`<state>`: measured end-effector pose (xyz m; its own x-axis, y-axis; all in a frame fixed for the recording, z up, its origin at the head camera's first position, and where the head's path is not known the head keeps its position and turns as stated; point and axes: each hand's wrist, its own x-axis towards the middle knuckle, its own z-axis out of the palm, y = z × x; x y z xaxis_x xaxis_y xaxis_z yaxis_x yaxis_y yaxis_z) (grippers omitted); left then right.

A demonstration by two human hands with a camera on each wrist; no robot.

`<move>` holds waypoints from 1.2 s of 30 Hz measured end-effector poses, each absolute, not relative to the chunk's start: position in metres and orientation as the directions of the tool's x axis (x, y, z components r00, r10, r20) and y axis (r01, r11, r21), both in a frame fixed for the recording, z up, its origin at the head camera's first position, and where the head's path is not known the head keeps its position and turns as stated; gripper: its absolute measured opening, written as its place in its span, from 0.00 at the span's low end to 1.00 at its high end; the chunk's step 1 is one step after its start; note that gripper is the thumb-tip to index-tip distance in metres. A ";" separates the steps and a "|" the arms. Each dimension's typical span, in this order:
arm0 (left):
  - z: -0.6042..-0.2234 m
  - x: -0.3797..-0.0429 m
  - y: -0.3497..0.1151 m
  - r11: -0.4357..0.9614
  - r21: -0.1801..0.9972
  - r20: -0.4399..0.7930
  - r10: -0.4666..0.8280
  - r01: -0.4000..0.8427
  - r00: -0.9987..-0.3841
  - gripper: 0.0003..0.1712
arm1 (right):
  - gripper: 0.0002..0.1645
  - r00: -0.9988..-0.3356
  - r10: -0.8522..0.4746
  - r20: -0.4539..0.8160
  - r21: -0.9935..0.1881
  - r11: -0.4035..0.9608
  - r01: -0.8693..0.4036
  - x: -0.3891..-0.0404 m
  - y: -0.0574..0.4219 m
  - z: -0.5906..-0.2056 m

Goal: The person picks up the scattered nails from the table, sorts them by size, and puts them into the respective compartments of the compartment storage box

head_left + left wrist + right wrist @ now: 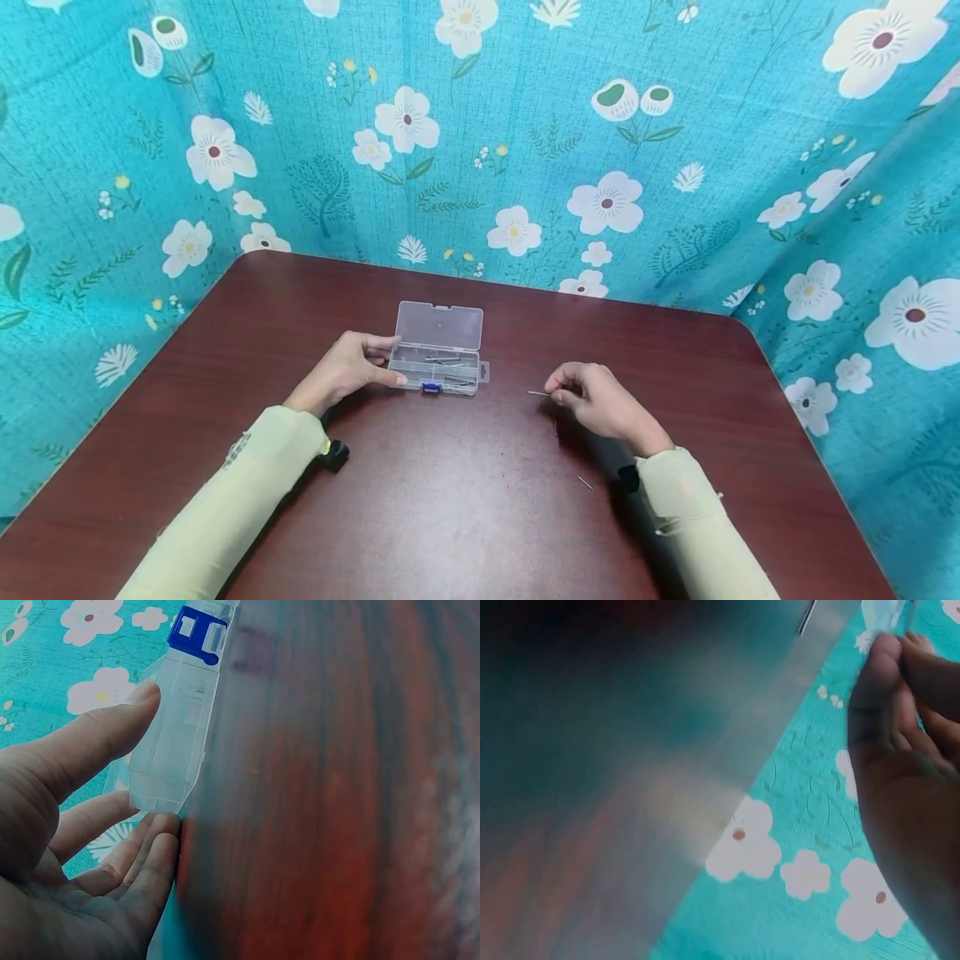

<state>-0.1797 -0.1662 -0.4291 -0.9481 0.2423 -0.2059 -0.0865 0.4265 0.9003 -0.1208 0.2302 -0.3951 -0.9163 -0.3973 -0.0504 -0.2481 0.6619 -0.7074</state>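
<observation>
A small clear plastic box [471, 360] stands on the table with its lid [438, 325] raised at the back. Thin metal pins [444, 359] lie in its compartments, and a blue latch [431, 387] is on its front. My left hand [348, 367] holds the box's left end, thumb [124, 724] on the near side and fingers around the end. To the right of the box, just above the table, my right hand [600, 402] pinches a thin metal pin [537, 392] between thumb and forefinger. The pin's outer end points towards the box.
One loose pin [585, 482] lies on the dark wooden table [450, 517] nearer me, and another [556, 428] is just below my right hand. A flowered turquoise curtain [480, 167] hangs behind the table and along its sides.
</observation>
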 end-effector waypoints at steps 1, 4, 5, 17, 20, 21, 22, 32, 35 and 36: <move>-0.429 -0.180 -0.166 0.427 0.900 -0.207 0.243 -0.087 -0.948 0.46 | 0.06 -0.931 -0.362 -0.052 -0.737 0.643 -0.209 -0.121 0.227 -0.395; -0.428 -0.179 -0.166 0.433 0.897 -0.209 0.241 -0.088 -0.948 0.46 | 0.07 -0.952 -0.306 -0.030 -0.806 0.570 -0.158 -0.124 0.218 -0.396; -0.428 -0.179 -0.166 0.437 0.896 -0.208 0.239 -0.086 -0.949 0.46 | 0.08 -0.955 -0.295 -0.022 -0.820 0.551 -0.151 -0.125 0.214 -0.396; -0.428 -0.182 -0.165 0.471 0.878 -0.213 0.236 -0.080 -0.948 0.47 | 0.07 -0.959 -0.284 0.008 -0.852 0.500 -0.155 -0.145 0.178 -0.402; -0.428 -0.182 -0.165 0.472 0.878 -0.215 0.230 -0.085 -0.949 0.47 | 0.07 -0.959 -0.284 -0.005 -0.860 0.491 -0.141 -0.150 0.169 -0.402; -0.428 -0.182 -0.165 0.472 0.877 -0.215 0.228 -0.086 -0.950 0.46 | 0.07 -0.959 -0.282 -0.013 -0.864 0.486 -0.131 -0.152 0.166 -0.401; -0.428 -0.182 -0.165 0.471 0.878 -0.213 0.231 -0.083 -0.949 0.46 | 0.07 -0.960 -0.279 -0.024 -0.872 0.475 -0.116 -0.153 0.163 -0.400; -0.425 -0.181 -0.165 0.436 0.895 -0.214 0.234 -0.094 -0.948 0.46 | 0.06 -0.957 -0.280 -0.080 -0.925 0.378 -0.033 -0.166 0.133 -0.395; -0.426 -0.180 -0.165 0.444 0.890 -0.222 0.226 -0.103 -0.948 0.46 | 0.06 -0.954 -0.284 -0.097 -0.919 0.394 -0.023 -0.168 0.125 -0.397; -0.426 -0.180 -0.165 0.449 0.887 -0.225 0.223 -0.105 -0.948 0.46 | 0.06 -0.953 -0.286 -0.101 -0.917 0.399 -0.023 -0.168 0.123 -0.398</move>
